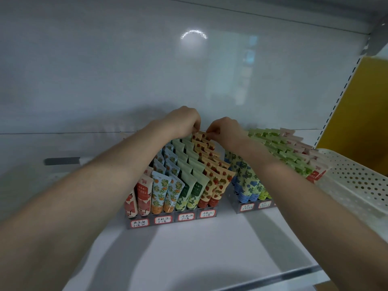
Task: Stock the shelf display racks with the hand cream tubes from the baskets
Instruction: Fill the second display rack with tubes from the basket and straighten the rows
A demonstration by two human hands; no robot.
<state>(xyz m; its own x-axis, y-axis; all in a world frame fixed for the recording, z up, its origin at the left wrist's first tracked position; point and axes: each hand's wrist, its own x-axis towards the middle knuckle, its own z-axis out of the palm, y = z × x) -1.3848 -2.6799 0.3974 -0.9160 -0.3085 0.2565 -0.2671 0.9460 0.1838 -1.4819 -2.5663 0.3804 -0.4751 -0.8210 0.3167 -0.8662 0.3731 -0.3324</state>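
Head: right forearm (283,175) crosses right rack (247,206); perforated basket (357,179) beside.

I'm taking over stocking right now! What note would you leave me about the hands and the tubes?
Left hand: pinches the top edge of the rearmost strawberry tube.
Right hand: pinches the same edge.
Where: the tube stands at the back of the left rack, in its right-most column. The right rack is beside it, and the white basket is at far right, contents unseen.
Done: both racks look nearly full.
Left: seat this tube, let go, and check the basket for more.
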